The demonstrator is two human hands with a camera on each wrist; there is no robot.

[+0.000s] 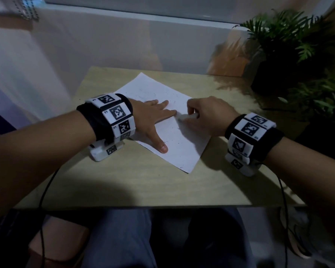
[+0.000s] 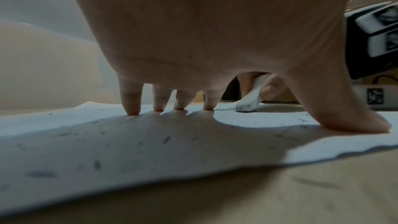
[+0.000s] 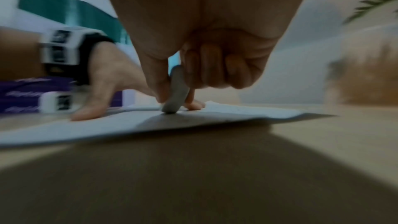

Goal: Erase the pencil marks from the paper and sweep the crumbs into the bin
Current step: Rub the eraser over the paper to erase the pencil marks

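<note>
Nearest the person, the pale wooden counter point(image 1: 124, 180) lies bare along its front edge. Farther in sits the white sheet of paper point(image 1: 182, 147), turned so that one corner points at the person and its long axis runs from that near corner away to the far left. Small dark crumbs point(image 2: 98, 164) and faint pencil traces are scattered over it.

On the paper's left half the left hand point(image 1: 153, 117) lies flat, fingers straight and spread, thumb pressed toward the near corner; its grip is apart and only pins the sheet down. Just right of that hand's fingertips point(image 2: 132, 108), the right hand point(image 1: 207, 115) has its grip clamped on a worn white eraser point(image 2: 249, 100), pinched between thumb and forefinger with the other fingers curled. The eraser stands tilted, its lower end touching the paper near the sheet's middle, close to the left index fingertip but apart from it.

So the rubbing hand is the nearer one to any marks on the right half. Marks still seem to remain there; strokes should probably run away from the pinning hand so the sheet does not buckle.

Beyond the paper's far right corner stands a dark-potted green fern point(image 1: 290, 45). No bin is visible.
</note>
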